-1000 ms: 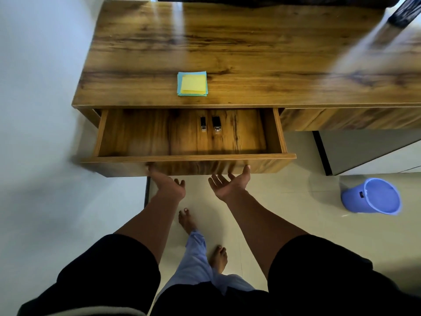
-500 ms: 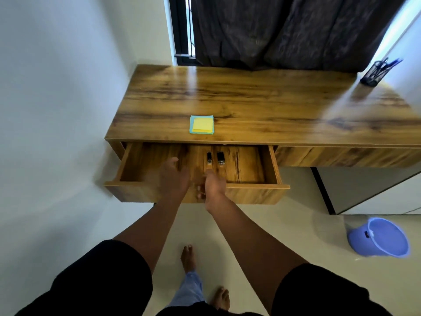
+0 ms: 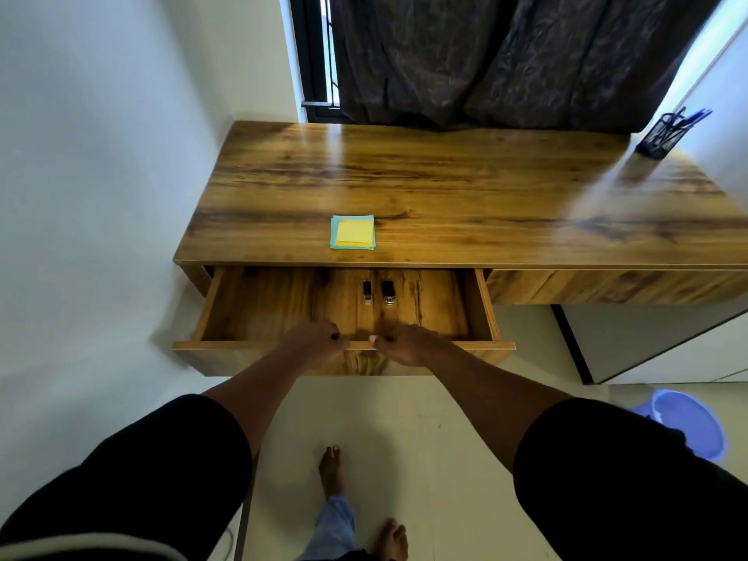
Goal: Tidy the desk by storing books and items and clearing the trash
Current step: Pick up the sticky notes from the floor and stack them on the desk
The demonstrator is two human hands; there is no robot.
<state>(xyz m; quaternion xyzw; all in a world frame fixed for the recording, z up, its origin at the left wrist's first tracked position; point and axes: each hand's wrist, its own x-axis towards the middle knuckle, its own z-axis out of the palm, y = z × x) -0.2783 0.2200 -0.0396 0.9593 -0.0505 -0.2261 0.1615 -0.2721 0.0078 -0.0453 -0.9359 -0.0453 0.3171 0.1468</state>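
At the front rim of the open drawer (image 3: 283,309) we had both hands side by side. Our left hand (image 3: 313,345) lay at about 11 o'clock from our feet, its fingers curled over the top edge of the drawer front and gripping it. Our right hand (image 3: 406,345) lay at about 1 o'clock, just beside the left but not touching it, fingers likewise curled over the same edge and holding it.

Inside the drawer, at 12 o'clock from the hands and toward the back, two small dark clips (image 3: 377,291) lay next to each other on the drawer floor; what exactly they were we could not tell.

On the bench (image 3: 465,188), directly at 12 o'clock beyond the clips and near the front edge, sat a square pad of sticky notes (image 3: 353,232), yellow sheets on top of blue ones. At 2 o'clock, in the far right corner of the bench, a dark mesh pen holder (image 3: 657,135) stood with pens in it.

At 3 o'clock, low on the floor (image 3: 384,419) and well apart from the bench, a blue bin (image 3: 692,423) stood partly behind our right sleeve. A dark curtain (image 3: 506,54) hung behind the bench at 12 o'clock.
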